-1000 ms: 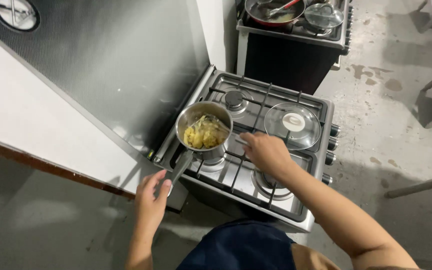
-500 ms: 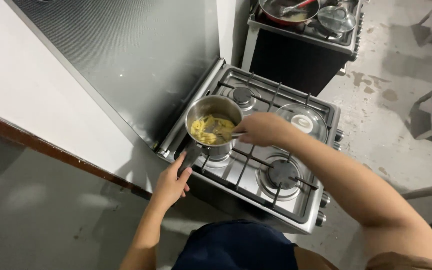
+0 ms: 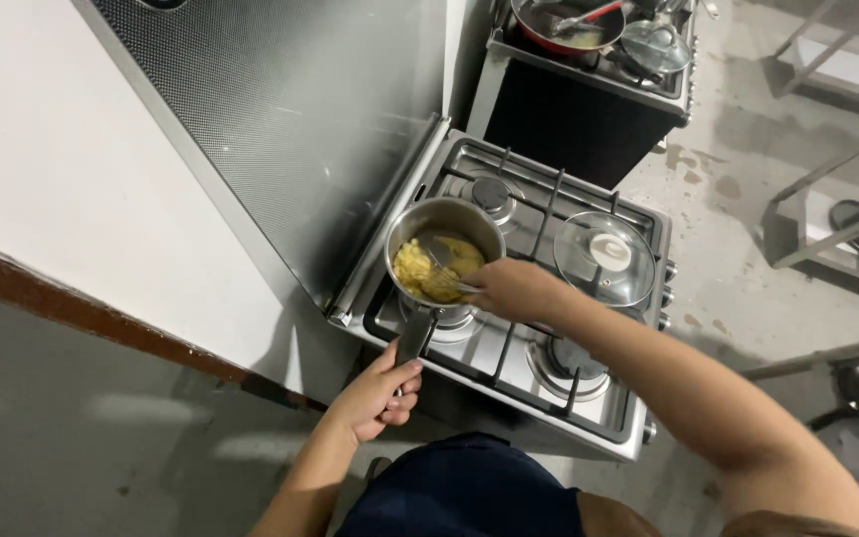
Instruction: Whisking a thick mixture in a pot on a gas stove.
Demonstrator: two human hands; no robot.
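Now both hands grip saucepan (image 3: 444,244): left (image 3: 375,393), right (image 3: 509,288).

red pan (image 3: 559,25) cut off by top edge; right hand (image 3: 514,288) hides utensil's handle.

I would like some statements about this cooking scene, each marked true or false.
1. The left hand grips the handle of the saucepan. True.
2. The saucepan is empty. False: it holds yellow food.
3. The right hand holds a utensil that dips into the saucepan. True.
4. The glass lid covers the saucepan. False: it rests on the stove beside the saucepan.
5. A second cooker with a red pan stands further back. True.
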